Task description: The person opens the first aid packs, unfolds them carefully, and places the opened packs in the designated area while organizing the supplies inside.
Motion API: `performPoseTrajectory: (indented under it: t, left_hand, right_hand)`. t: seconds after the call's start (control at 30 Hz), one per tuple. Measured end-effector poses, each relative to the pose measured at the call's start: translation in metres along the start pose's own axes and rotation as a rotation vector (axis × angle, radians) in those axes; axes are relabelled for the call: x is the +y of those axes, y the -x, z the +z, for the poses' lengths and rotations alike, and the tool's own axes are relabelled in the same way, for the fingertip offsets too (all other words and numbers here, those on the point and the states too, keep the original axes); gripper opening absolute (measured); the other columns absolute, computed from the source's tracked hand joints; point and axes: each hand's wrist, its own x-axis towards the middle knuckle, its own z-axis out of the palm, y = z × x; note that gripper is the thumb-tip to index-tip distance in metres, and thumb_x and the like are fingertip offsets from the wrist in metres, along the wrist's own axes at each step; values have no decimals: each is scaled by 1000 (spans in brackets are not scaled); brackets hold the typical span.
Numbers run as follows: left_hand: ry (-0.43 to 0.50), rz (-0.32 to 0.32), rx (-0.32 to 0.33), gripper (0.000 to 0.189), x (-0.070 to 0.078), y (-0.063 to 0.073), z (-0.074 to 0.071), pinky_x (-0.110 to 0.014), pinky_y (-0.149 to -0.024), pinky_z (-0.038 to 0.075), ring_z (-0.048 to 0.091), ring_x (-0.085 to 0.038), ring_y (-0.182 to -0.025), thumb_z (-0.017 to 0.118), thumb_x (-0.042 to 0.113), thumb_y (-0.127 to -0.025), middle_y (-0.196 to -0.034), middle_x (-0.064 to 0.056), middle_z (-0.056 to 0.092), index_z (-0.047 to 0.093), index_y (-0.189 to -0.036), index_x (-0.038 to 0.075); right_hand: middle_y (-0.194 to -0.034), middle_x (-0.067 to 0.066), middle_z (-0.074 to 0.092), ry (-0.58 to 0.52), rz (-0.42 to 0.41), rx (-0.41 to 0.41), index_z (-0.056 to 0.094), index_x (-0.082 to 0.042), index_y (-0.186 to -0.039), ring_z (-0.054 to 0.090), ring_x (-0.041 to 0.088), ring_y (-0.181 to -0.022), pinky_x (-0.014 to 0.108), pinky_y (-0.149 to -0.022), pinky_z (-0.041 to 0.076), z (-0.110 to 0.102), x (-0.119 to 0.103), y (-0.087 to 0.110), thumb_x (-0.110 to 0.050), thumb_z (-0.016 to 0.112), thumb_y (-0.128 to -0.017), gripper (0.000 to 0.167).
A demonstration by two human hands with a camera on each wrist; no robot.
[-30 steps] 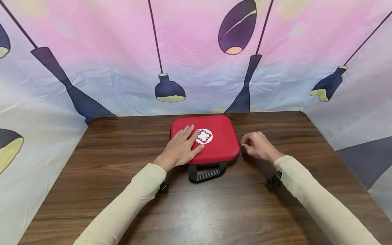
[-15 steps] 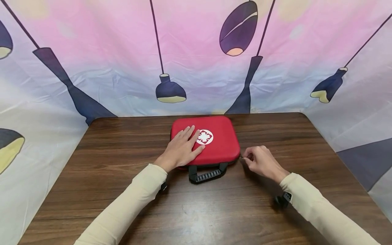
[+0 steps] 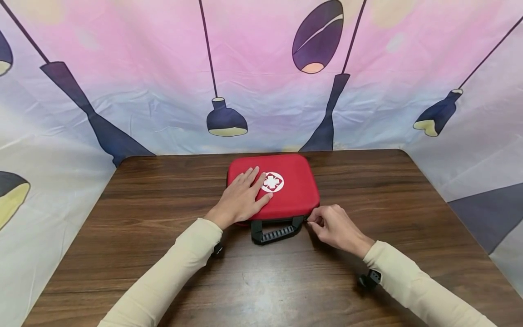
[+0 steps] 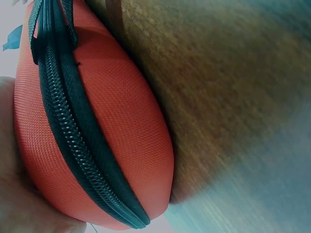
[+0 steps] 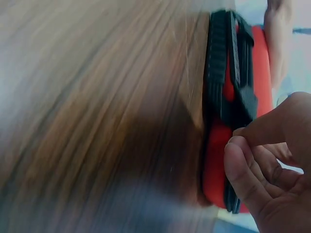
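Note:
A red first-aid case (image 3: 291, 168) with a white cross emblem lies flat on the wooden table, its black handle (image 3: 278, 234) pointing toward me. My left hand (image 3: 241, 200) rests spread on the lid, left of the emblem. At the front right corner, just right of the handle, my right hand (image 3: 335, 227) pinches the zipper pull between thumb and forefinger; the fingertips mostly hide the pull. Seen from the left wrist, the black zipper (image 4: 73, 136) runs along the case's side with its teeth meshed. The right wrist view shows the pinching fingers (image 5: 238, 160) right at the zipper seam.
The brown wooden table (image 3: 163, 190) extends around the case, with its far edge just behind it. A fabric backdrop (image 3: 171, 68) printed with hanging lamps stands behind and beside the table. Dark wrist cameras (image 3: 369, 278) sit below the cuffs.
My right hand has slid the zipper pull along the case's right side toward me, around the front right corner to near the handle. The left hand and case have stayed in place.

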Motion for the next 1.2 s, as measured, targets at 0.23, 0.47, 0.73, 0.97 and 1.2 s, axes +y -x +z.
performPoseTrajectory:
  t: [0.23, 0.47, 0.73, 0.97, 1.2]
  left_hand:
    - [19, 12, 14, 77, 2, 1, -1, -45, -126, 7, 11, -33, -155, 43, 56, -102, -168, -15, 14, 25, -161, 11]
    - [14, 22, 41, 75, -1, 6, -4, -44, -126, 9, 13, -34, -154, 46, 54, -102, -167, -16, 17, 29, -160, 9]
    - [6, 5, 74, 73, -3, 18, -3, -46, -125, 13, 16, -37, -153, 47, 52, -102, -166, -18, 22, 33, -158, 7]
    - [10, -5, 86, 77, -6, 31, -4, -45, -125, 15, 19, -38, -152, 51, 53, -101, -164, -20, 23, 35, -157, 4]
    - [-2, -5, 71, 84, -7, 45, -7, -44, -124, 18, 22, -36, -152, 53, 59, -98, -164, -18, 25, 35, -156, 0]
  right_hand:
    - [-66, -15, 64, 27, 11, 31, 74, -13, -75, 56, -4, -60, 23, -57, 50, 2, -5, 0, 0, 76, -80, 14]
    - [-66, -13, 64, 26, -25, 89, 75, -12, -76, 54, -4, -58, 22, -53, 48, 4, 0, 0, -2, 80, -80, 13]
    - [-75, -6, 62, 82, -159, 139, 75, -8, -80, 54, 3, -63, 23, -56, 49, 5, 8, -4, 2, 80, -81, 12]
    - [-75, -4, 63, 100, -180, 110, 75, -7, -83, 55, 4, -65, 27, -57, 51, -1, 15, -14, 4, 79, -82, 12]
    - [-75, -2, 64, 107, -138, 102, 77, -4, -85, 60, 9, -66, 29, -59, 54, -3, 23, -29, 5, 77, -83, 9]
